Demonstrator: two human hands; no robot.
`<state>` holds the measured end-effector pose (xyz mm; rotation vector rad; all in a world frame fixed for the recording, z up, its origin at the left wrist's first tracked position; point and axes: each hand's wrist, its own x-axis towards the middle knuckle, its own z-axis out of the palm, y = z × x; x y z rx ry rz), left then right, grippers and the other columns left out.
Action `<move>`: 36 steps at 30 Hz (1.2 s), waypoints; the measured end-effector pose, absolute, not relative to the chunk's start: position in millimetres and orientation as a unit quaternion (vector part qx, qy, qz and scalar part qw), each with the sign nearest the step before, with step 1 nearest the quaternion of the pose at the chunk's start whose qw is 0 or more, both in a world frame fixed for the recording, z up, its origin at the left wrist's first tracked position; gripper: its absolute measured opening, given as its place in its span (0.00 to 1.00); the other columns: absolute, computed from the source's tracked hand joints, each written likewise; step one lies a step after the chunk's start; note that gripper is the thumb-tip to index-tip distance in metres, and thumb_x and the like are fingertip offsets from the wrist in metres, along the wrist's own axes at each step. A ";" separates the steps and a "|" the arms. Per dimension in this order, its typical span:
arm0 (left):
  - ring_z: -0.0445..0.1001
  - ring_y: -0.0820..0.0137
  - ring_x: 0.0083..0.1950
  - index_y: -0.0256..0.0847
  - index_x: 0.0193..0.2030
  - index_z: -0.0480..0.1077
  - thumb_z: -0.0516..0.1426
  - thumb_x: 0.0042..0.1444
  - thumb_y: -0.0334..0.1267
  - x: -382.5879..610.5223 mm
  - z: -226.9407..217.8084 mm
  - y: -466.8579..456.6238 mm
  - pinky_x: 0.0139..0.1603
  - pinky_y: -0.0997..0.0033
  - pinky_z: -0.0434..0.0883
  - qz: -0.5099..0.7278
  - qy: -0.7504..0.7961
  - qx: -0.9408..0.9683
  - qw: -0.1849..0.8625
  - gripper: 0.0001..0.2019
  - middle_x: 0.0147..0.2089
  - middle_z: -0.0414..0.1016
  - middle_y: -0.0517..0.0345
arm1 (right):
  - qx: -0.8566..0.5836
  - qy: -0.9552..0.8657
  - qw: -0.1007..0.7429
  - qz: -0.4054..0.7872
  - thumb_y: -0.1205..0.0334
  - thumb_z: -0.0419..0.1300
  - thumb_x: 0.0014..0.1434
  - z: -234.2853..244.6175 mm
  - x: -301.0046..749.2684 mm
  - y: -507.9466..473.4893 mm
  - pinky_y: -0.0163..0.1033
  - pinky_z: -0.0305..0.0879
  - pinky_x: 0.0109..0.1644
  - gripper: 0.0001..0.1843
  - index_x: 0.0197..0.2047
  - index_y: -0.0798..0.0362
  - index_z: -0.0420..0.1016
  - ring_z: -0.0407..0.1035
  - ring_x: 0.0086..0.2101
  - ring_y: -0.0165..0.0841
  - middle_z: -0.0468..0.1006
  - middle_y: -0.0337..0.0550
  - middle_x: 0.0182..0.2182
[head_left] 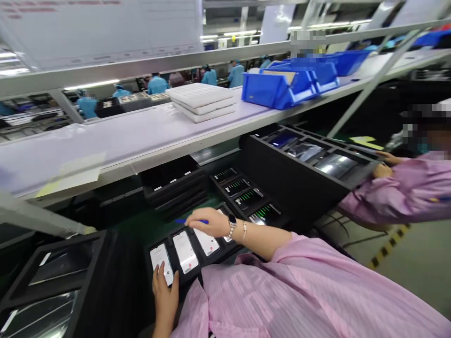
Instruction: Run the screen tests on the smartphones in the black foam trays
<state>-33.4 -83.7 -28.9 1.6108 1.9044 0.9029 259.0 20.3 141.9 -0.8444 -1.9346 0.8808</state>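
A black foam tray [169, 239] in front of me holds a row of smartphones with white lit screens. My left hand [165, 293] is open, its fingertips at the lower part of the leftmost smartphone [160, 256]. Beside that one lies a second smartphone [184, 249], and a third smartphone [207, 243] is partly under my right hand. My right hand [210, 221] is closed around a blue pen [181, 220] and hangs over the tray's far side. A watch and bracelets are on my right wrist.
Behind is another black tray [230, 199] of phones showing green bars. Stacked black trays [174, 183] stand under the shelf [141, 136]. At left and right rise tall black tray stacks [91, 281]. A co-worker's hands [384, 169] touch the right stack. Blue bins [264, 89] sit on the shelf.
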 end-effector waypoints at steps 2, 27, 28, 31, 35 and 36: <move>0.71 0.49 0.71 0.43 0.73 0.60 0.56 0.65 0.56 -11.1 7.5 -71.4 0.71 0.41 0.69 0.328 0.625 0.620 0.342 0.34 0.72 0.68 0.39 | -0.380 -0.673 0.376 0.511 0.42 0.56 0.72 120.3 271.0 -14.1 0.39 0.71 0.42 0.25 0.41 0.55 0.81 0.71 0.31 0.31 0.77 0.41 0.29; 0.72 0.57 0.32 0.52 0.29 0.74 0.51 0.62 0.63 63.2 92.7 -61.1 0.37 0.58 0.73 0.187 0.433 0.753 0.459 0.22 0.29 0.74 0.54 | -0.349 -0.461 0.402 0.710 0.36 0.76 0.49 111.1 289.2 -67.4 0.33 0.67 0.27 0.33 0.30 0.50 0.61 0.67 0.21 0.26 0.74 0.31 0.20; 0.71 0.59 0.31 0.52 0.28 0.72 0.52 0.62 0.63 62.5 93.6 -63.5 0.35 0.59 0.72 0.202 0.442 0.734 0.475 0.22 0.28 0.72 0.54 | -0.354 -0.472 0.403 0.700 0.35 0.75 0.50 117.6 292.4 -67.3 0.34 0.68 0.27 0.32 0.30 0.50 0.61 0.67 0.21 0.27 0.73 0.31 0.20; 0.61 0.64 0.25 0.49 0.22 0.59 0.52 0.63 0.61 52.4 96.0 -67.0 0.28 0.63 0.66 0.324 0.495 0.610 0.527 0.25 0.21 0.60 0.59 | -0.456 -0.473 0.479 0.583 0.35 0.68 0.56 144.8 319.2 -70.3 0.35 0.66 0.24 0.29 0.30 0.47 0.58 0.64 0.19 0.29 0.64 0.28 0.17; 0.50 0.70 0.22 0.47 0.24 0.52 0.49 0.67 0.59 12.6 77.2 -65.2 0.29 0.68 0.65 0.464 0.565 0.478 0.487 0.25 0.20 0.46 0.66 | -0.545 -0.404 0.578 0.454 0.40 0.58 0.61 142.9 380.6 -73.8 0.35 0.65 0.27 0.23 0.31 0.45 0.52 0.60 0.19 0.28 0.58 0.27 0.17; 0.54 0.70 0.24 0.47 0.25 0.55 0.50 0.67 0.58 -0.6 65.7 -65.9 0.30 0.68 0.67 0.467 0.578 0.481 0.465 0.24 0.21 0.50 0.65 | -0.573 -0.391 0.587 0.417 0.43 0.61 0.58 128.4 392.0 -73.9 0.36 0.67 0.28 0.21 0.31 0.45 0.54 0.59 0.19 0.27 0.60 0.28 0.18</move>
